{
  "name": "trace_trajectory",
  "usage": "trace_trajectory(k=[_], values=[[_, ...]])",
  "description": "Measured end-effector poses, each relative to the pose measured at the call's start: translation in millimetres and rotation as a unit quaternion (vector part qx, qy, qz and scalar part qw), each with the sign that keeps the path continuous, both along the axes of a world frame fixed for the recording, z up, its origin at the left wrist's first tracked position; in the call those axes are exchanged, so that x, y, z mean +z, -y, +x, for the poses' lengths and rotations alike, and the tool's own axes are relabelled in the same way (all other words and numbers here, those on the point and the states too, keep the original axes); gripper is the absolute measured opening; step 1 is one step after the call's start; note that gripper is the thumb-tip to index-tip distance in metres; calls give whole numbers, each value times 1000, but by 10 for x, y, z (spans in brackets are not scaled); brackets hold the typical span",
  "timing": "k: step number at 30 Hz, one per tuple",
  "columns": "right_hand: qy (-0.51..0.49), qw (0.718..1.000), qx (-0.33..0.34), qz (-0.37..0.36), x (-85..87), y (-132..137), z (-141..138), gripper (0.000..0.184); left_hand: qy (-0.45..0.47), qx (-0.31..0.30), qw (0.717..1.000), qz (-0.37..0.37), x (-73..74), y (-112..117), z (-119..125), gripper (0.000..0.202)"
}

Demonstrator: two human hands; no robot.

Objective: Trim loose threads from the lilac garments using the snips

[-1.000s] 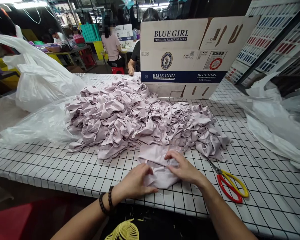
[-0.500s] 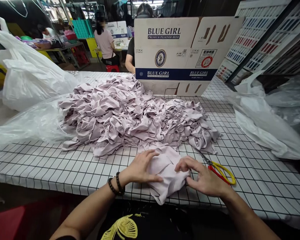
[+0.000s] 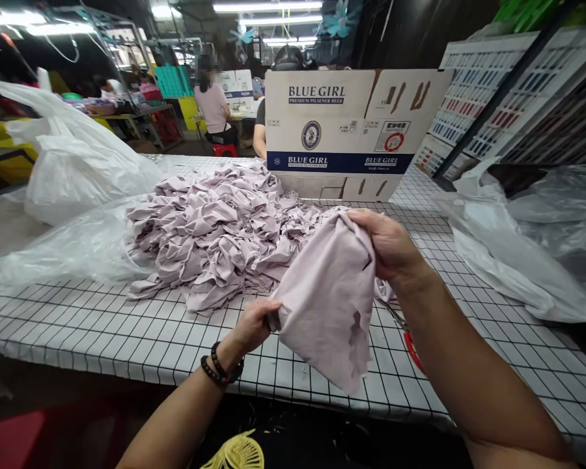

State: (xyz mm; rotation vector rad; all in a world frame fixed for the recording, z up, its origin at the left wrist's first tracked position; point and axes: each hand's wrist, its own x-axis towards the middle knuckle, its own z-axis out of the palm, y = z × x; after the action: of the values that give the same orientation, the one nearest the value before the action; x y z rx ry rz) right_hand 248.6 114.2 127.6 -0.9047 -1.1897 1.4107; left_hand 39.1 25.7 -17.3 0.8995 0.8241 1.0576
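Observation:
I hold one pale lilac fabric piece (image 3: pixel 325 299) up above the checked table (image 3: pixel 102 326). My right hand (image 3: pixel 388 244) is closed on its top corner, raised in front of the pile. My left hand (image 3: pixel 254 322), with a bead bracelet at the wrist, pinches the piece's lower left edge. Behind it lies a large heap of the same lilac fabric pieces (image 3: pixel 224 238). The scissors with red handles (image 3: pixel 410 342) lie on the table, mostly hidden under my right forearm.
A Blue Girl cardboard box (image 3: pixel 342 124) stands behind the heap. White plastic bags lie at the left (image 3: pixel 73 163) and right (image 3: pixel 517 254). Other people sit at tables in the background (image 3: pixel 215 104). Colour swatch boards lean at the far right (image 3: pixel 493 85).
The fabric piece lay flat on the table under both hands; now my right hand has lifted it high while the left grips its lower edge. The scissors became covered by my forearm.

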Motion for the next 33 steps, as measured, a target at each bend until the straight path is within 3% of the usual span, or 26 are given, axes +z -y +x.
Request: trace_trajectory(k=[3, 6, 8, 11, 13, 15, 16, 18, 20, 22, 25, 28, 30, 33], values=[[-20, 998, 30, -49, 33, -175, 36, 19, 40, 29, 998, -28, 280, -20, -190, 26], [-36, 997, 39, -55, 2, -297, 4, 17, 86, 14, 991, -106, 489, 33, -269, 24], [-63, 996, 41, -42, -43, -368, -55, 10, 99, -4, 986, -134, 556, 91, -268, 23], [-80, 995, 54, -36, -137, -477, -154, 10, 81, -63, 988, -113, 586, 147, -271, 24], [-76, 995, 59, -38, -200, -554, -211, 12, 28, -121, 988, -91, 604, 121, -327, 28], [-74, 995, 58, -31, -243, -630, -252, 15, -47, -140, 987, -67, 657, 36, -438, 26], [-74, 995, 57, -24, -254, -665, -262, 17, -85, -118, 988, -47, 703, -20, -506, 25], [-82, 995, 52, -8, -255, -724, -239, 22, -161, -16, 987, 11, 822, -124, -634, 19], [-75, 996, 47, 24, -255, -754, -138, 31, -234, 104, 962, 90, 932, -172, -693, 14], [-9, 996, 47, 73, -295, -742, 46, 37, -301, 167, 924, 163, 954, -133, -640, 11], [132, 983, 68, 104, -498, -631, 397, 25, -373, 126, 896, 205, 701, 66, -388, 19], [242, 963, 94, 70, -857, -433, 685, 12, -379, 57, 910, 157, 198, 344, -113, 32], [321, 942, 87, 55, -1116, -268, 787, 13, -359, 45, 930, 65, -121, 533, 5, 51], [407, 910, 39, 66, -1413, 35, 773, 23, -251, 70, 961, -94, -401, 765, 70, 51]])
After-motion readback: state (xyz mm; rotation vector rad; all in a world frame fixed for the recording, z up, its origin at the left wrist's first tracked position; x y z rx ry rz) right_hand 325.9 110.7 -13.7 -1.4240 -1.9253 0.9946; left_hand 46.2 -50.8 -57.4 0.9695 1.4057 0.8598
